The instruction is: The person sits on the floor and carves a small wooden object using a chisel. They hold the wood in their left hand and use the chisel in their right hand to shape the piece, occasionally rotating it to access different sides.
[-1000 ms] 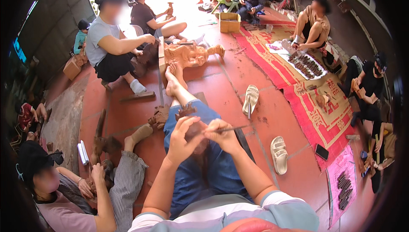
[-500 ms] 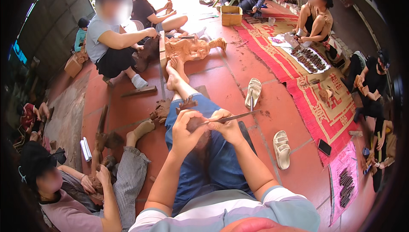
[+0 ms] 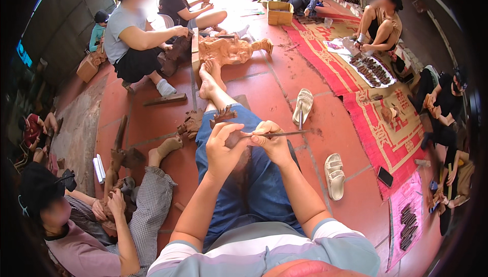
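Observation:
Over my lap, my left hand (image 3: 223,150) is closed around a dark brown carved wood piece (image 3: 223,117). Its jagged upper part sticks out above my fingers, while the rest is mostly hidden by the hand. My right hand (image 3: 273,143) grips a thin dark file-like tool (image 3: 292,133), whose slim end points right, nearly level. The tool's other end meets the wood beside my left thumb; its exact kind is hard to make out. Both hands nearly touch above my blue denim shorts (image 3: 218,190).
Beyond my feet lies a large carved wooden figure (image 3: 226,50). Sandals (image 3: 334,175) rest on the red tile floor to my right, near a patterned red mat (image 3: 366,124) and a phone (image 3: 385,177). Dark sticks (image 3: 408,226) lie on pink cloth. A person (image 3: 76,226) works wood close on my left.
The tool in my right hand has swung from slanting up to the right to almost level. My left hand keeps its hold on the carved wood piece. The whole view has shifted slightly.

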`<state>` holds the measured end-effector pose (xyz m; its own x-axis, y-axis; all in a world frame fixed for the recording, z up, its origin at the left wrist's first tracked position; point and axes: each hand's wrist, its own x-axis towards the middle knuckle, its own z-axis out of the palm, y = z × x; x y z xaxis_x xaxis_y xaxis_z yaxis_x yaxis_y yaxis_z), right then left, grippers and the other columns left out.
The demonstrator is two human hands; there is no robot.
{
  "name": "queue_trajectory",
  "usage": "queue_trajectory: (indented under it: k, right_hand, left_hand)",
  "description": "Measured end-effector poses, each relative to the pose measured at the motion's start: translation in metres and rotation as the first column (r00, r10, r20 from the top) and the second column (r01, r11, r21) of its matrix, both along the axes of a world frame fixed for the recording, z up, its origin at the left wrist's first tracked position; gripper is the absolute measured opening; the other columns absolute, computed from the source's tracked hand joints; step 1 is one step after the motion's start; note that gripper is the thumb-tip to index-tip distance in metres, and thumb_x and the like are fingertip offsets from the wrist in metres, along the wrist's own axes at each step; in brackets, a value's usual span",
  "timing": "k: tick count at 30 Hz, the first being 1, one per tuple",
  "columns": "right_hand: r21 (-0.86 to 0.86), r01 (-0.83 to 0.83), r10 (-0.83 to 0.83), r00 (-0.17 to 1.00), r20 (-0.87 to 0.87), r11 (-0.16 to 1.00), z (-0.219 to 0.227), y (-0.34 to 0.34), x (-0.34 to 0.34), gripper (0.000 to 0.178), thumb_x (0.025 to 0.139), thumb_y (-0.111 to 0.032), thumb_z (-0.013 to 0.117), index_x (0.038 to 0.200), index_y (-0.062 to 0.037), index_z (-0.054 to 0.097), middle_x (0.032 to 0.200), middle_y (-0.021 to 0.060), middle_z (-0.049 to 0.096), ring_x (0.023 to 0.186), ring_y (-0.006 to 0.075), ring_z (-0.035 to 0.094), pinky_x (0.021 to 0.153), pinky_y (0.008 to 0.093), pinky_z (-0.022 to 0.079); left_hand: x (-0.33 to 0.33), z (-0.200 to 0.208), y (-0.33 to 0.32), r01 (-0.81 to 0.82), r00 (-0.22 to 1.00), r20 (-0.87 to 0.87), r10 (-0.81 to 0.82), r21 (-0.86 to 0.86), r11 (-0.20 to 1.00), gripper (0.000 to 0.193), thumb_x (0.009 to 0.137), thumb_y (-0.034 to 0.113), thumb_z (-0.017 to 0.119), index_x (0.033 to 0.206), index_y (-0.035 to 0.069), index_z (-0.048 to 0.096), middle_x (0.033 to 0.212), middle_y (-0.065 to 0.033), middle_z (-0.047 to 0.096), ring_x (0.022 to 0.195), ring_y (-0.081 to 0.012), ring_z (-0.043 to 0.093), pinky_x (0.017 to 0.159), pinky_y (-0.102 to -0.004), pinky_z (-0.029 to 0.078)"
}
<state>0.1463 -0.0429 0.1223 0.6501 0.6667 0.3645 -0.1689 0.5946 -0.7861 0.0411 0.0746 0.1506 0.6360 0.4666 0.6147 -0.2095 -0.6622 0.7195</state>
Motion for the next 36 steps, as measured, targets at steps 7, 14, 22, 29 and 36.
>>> queue_trajectory:
  k: [7, 14, 22, 29, 36]
  right_hand:
    - [-0.043, -0.103, 0.104, 0.994, 0.030, 0.994, 0.000, -0.001, 0.002, 0.012, 0.081, 0.003, 0.071, 0.084, -0.0044, 0.062, 0.083, 0.0048, 0.062, 0.080, 0.0134, 0.063, 0.072, 0.0259, 0.053]
    - [-0.044, -0.005, 0.007, 0.999, 0.052, 0.999, -0.004, -0.005, -0.001, 0.012, 0.081, 0.003, 0.071, 0.083, -0.0046, 0.062, 0.082, 0.0033, 0.062, 0.084, 0.0137, 0.064, 0.075, 0.0268, 0.052]
    - [-0.005, -0.037, 0.036, 0.999, -0.023, 0.999, -0.001, -0.002, 0.003, 0.013, 0.081, 0.006, 0.070, 0.085, -0.0040, 0.063, 0.082, 0.0041, 0.064, 0.083, 0.0141, 0.064, 0.081, 0.0289, 0.053]
    - [-0.084, -0.120, 0.119, 0.993, -0.014, 0.989, 0.005, -0.002, 0.002, 0.013, 0.080, 0.002, 0.073, 0.081, -0.0056, 0.062, 0.080, 0.0032, 0.064, 0.079, 0.0129, 0.063, 0.072, 0.0264, 0.052]
    - [-0.002, 0.039, -0.038, 0.994, 0.103, 0.999, 0.004, -0.003, -0.012, 0.014, 0.081, 0.005, 0.071, 0.081, -0.0051, 0.061, 0.079, 0.0037, 0.064, 0.080, 0.0123, 0.064, 0.073, 0.0256, 0.052]
  left_hand:
    - [-0.008, 0.007, 0.006, 0.100, 0.995, -0.003, -0.101, -0.105, 0.989, 0.033, 0.066, 0.007, 0.081, 0.095, 0.006, 0.067, 0.091, -0.0098, 0.064, 0.082, -0.0253, 0.065, 0.072, -0.0326, 0.052]
    - [-0.003, 0.012, 0.002, 0.035, 0.999, -0.027, -0.036, -0.032, 0.999, 0.032, 0.064, 0.008, 0.082, 0.092, 0.007, 0.066, 0.089, -0.0086, 0.064, 0.082, -0.0252, 0.065, 0.072, -0.0325, 0.052]
    - [0.001, 0.009, 0.002, 0.018, 0.999, -0.051, -0.017, 0.019, 1.000, 0.032, 0.065, 0.010, 0.082, 0.091, 0.008, 0.063, 0.089, -0.0080, 0.062, 0.080, -0.0258, 0.063, 0.071, -0.0339, 0.051]
    - [-0.006, 0.005, 0.006, 0.101, 0.994, -0.023, -0.104, -0.092, 0.991, 0.032, 0.066, 0.009, 0.081, 0.092, 0.007, 0.063, 0.089, -0.0074, 0.063, 0.081, -0.0246, 0.065, 0.072, -0.0330, 0.051]
    - [-0.010, 0.014, 0.008, 0.108, 0.994, 0.006, -0.109, 0.089, 0.990, 0.034, 0.066, 0.008, 0.080, 0.095, 0.006, 0.063, 0.092, -0.0097, 0.063, 0.081, -0.0272, 0.064, 0.073, -0.0341, 0.051]
